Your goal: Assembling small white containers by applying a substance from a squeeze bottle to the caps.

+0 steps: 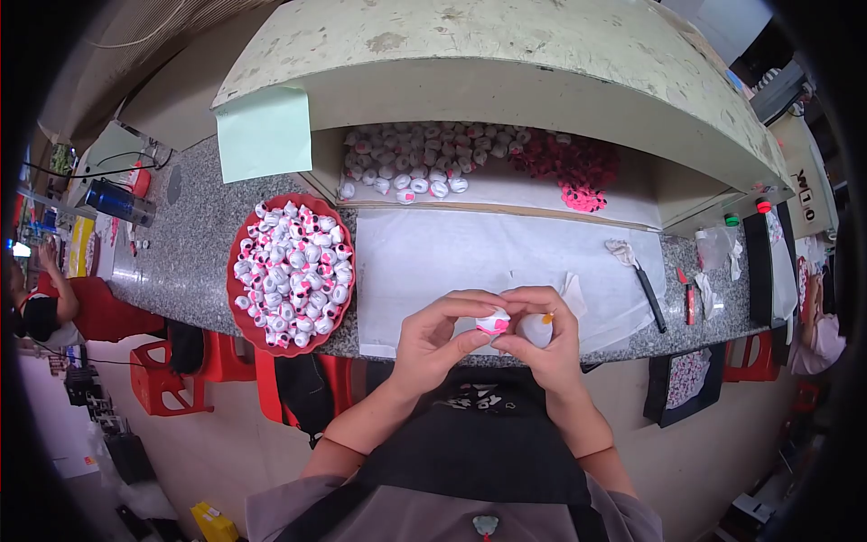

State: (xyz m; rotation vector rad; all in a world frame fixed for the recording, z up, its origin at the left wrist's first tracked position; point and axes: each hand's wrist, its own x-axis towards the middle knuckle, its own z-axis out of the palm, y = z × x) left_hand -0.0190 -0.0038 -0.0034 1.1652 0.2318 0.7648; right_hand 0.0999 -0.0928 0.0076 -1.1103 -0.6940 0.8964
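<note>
My left hand (440, 336) and my right hand (543, 336) meet above the near edge of the granite counter (185, 262). Together their fingertips pinch a small white toy piece with pink marks (493, 322). In my right palm also sits a small white bottle with an orange tip (536, 329). Both hands hover over a white sheet (452, 253) spread on the counter.
A red tray (240, 312) heaped with white and pink pieces lies to the left. More white pieces (411, 163) and a pink pile (573, 172) lie under the shelf (506, 72). A black-handled tool (647, 294) and red cutter (688, 303) lie right. Red stools (163, 379) stand below; other people sit at both sides.
</note>
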